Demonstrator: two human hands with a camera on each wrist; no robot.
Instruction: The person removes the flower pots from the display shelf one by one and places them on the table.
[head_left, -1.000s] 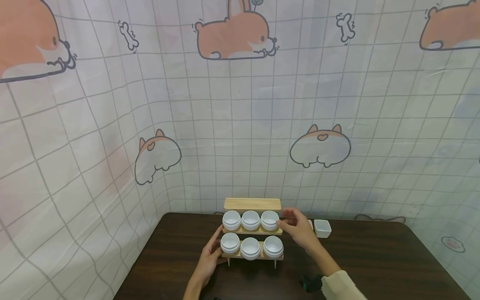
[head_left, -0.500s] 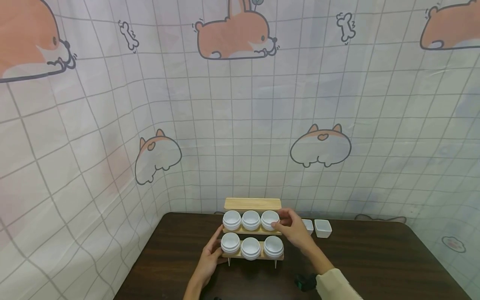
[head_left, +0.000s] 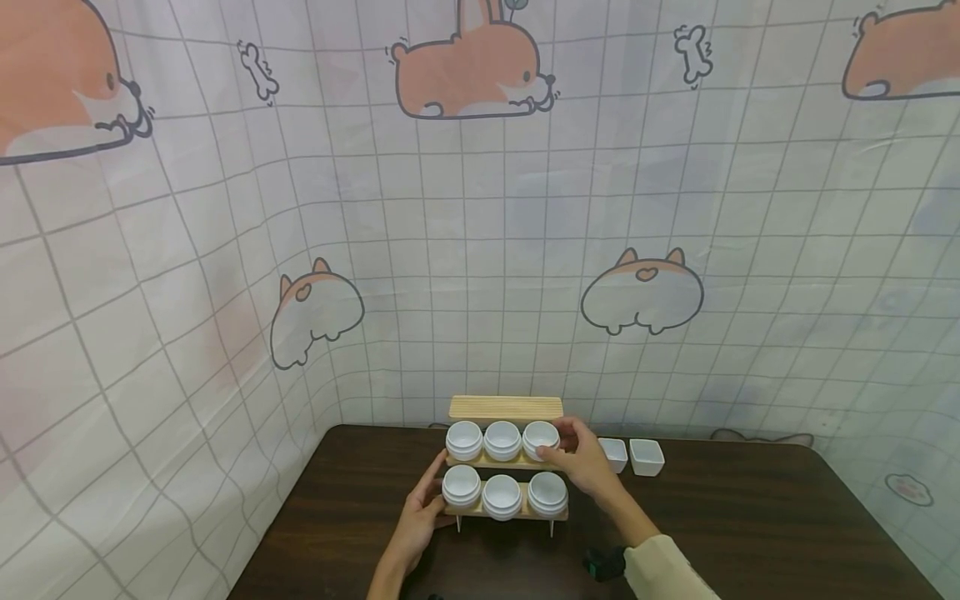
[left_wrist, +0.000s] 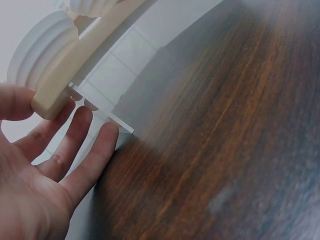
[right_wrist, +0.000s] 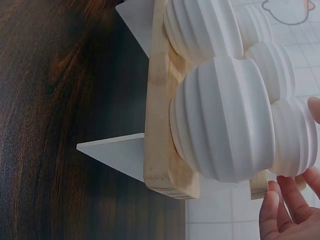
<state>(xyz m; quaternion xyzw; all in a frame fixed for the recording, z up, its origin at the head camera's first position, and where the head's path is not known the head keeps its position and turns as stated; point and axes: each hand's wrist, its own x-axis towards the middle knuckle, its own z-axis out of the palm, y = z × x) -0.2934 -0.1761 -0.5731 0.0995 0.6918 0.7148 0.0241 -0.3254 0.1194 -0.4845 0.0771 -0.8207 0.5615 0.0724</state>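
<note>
A tiered wooden stand (head_left: pixel 506 407) with thin legs holds several white ribbed pots in two rows of three. The slatted top tier is bare. My left hand (head_left: pixel 411 525) grips the left end of the lowest shelf; in the left wrist view the thumb and index finger pinch the shelf end (left_wrist: pixel 52 97), other fingers beside the leg. My right hand (head_left: pixel 588 458) holds the right pot (head_left: pixel 537 437) of the middle row, thumb in front, fingers behind. In the right wrist view, fingertips touch that pot (right_wrist: pixel 295 137), partly hidden behind the front right pot (right_wrist: pixel 225 120).
Two small square white dishes, a left one (head_left: pixel 615 452) and a right one (head_left: pixel 647 457), sit right of the stand on the dark wooden table (head_left: pixel 750 517). A patterned cloth wall (head_left: pixel 480 217) rises behind. A black device (head_left: pixel 604 564) is at my right wrist.
My right hand has moved slightly left and closed in on the right pot of the middle row, uncovering more of the left square dish. My left hand has stayed in place.
</note>
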